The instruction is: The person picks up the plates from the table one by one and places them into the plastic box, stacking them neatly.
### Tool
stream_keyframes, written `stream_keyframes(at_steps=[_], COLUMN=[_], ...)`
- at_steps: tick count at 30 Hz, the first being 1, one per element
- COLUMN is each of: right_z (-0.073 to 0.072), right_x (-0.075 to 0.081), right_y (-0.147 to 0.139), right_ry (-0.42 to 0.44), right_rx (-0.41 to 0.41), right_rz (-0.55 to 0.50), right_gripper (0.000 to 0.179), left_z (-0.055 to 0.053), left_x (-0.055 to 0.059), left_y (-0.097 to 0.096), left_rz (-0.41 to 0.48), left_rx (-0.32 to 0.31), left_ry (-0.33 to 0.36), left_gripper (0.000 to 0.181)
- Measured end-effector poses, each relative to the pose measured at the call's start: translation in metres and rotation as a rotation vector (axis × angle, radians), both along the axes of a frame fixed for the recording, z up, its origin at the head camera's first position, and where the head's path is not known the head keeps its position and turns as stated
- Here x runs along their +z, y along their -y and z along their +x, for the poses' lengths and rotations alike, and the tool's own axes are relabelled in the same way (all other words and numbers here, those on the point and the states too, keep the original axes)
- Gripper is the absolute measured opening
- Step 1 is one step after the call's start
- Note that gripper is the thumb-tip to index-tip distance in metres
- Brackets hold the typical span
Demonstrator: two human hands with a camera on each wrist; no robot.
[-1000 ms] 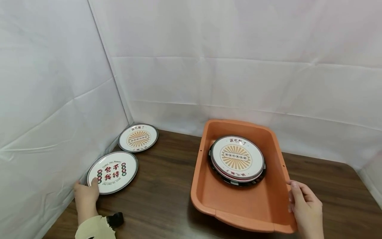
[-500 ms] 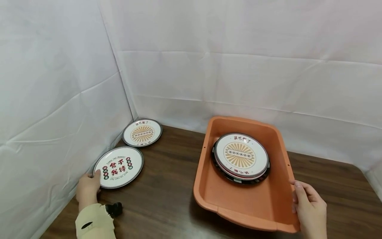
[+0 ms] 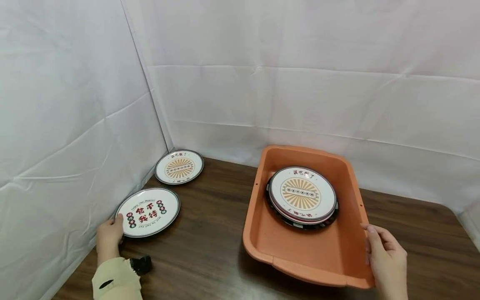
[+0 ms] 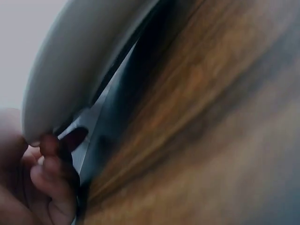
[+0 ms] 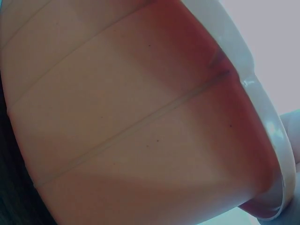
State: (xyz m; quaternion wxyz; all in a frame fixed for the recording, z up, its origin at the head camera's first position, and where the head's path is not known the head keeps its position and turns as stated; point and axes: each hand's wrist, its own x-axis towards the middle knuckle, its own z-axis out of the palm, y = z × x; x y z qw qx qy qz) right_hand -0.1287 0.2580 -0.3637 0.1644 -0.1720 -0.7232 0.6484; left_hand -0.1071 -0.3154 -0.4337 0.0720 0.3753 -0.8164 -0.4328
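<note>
In the head view my left hand (image 3: 109,236) pinches the near left edge of a white plate (image 3: 161,214) with a dark rim and red lettering. Its thumb lies on top. The left wrist view shows curled fingers (image 4: 54,183) beneath the edge of the plate (image 4: 70,61), which stands clear of the wood there. My right hand (image 3: 388,258) pinches the right rim of an orange plastic basin (image 3: 303,268), thumb uppermost. Inside the basin lies a stack of plates (image 3: 301,195), topped by one with a yellow sunburst. The right wrist view shows the basin's outer wall (image 5: 140,136).
Another sunburst plate (image 3: 179,167) lies in the back left corner of the brown wooden table (image 3: 202,233). White cloth walls (image 3: 210,100) stand along the left and back. A small black object (image 3: 141,265) is at my left cuff.
The head view has shifted slightly, so everything sits a little further right. My left hand keeps its pinch, and its plate's tilt has altered slightly. The right hand stays at the basin's rim.
</note>
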Motion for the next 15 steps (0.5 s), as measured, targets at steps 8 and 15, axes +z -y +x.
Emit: stream_keyframes(at_steps=[8,15], right_z=[0.001,0.001], right_x=[0.000,0.002], right_y=[0.001,0.001], right_ry=[0.000,0.002], right_rx=[0.017,0.021], right_rz=[0.023,0.062], right_gripper=[0.033,0.029], left_z=[0.008,0.011], left_x=[-0.008,0.002], left_y=[0.006,-0.003], left_rz=[0.192,0.307], left_rx=[-0.016,0.026], left_ry=[-0.129,-0.206], left_gripper=[0.047,0.039])
